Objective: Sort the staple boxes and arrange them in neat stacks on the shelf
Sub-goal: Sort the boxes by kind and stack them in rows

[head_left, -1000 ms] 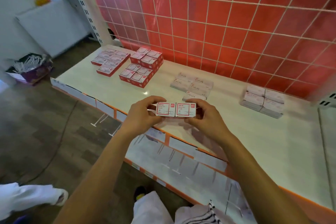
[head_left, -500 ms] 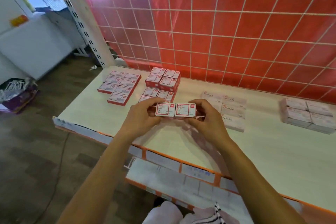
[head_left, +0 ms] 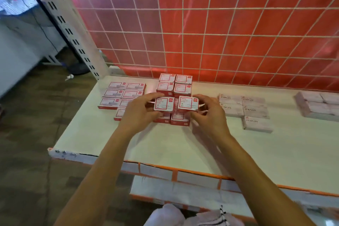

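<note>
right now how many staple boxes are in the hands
2: left box in the left hand, right box in the right hand, side by side; more may hide beneath.

Two boxes point(head_left: 164, 104) forward, now above red stack point(head_left: 180, 120).

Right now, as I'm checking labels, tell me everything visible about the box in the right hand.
The box is a small closed carton, cardboard by its look: red sides, white red-framed label facing up, red logo in one corner, print unreadable. The right hand pinches its right end, holding it nearly level above a low red stack, close beside the left hand's matching box.
</note>
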A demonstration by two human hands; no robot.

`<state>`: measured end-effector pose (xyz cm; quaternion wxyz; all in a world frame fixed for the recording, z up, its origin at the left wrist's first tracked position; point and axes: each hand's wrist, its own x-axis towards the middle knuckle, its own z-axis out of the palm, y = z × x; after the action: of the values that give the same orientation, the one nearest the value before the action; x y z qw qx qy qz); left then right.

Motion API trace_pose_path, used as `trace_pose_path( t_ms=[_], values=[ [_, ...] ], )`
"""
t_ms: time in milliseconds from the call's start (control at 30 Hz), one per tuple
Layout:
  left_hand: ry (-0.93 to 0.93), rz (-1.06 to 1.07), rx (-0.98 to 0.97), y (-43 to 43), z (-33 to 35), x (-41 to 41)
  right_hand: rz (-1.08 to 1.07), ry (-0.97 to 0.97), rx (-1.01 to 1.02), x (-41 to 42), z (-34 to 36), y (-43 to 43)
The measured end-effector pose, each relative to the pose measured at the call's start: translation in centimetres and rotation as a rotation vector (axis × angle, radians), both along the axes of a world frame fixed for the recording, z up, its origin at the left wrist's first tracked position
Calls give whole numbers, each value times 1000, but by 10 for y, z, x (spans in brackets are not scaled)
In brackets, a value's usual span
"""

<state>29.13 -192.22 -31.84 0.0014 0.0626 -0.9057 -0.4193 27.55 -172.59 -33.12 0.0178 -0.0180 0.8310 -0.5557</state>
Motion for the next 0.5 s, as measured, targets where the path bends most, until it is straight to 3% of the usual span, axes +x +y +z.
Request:
trace_pose_path(
  t_ms=[500],
  values=[
    [3, -51, -70, -21, -7, -21, -96, 5, 161, -8, -5, -28]
  ],
)
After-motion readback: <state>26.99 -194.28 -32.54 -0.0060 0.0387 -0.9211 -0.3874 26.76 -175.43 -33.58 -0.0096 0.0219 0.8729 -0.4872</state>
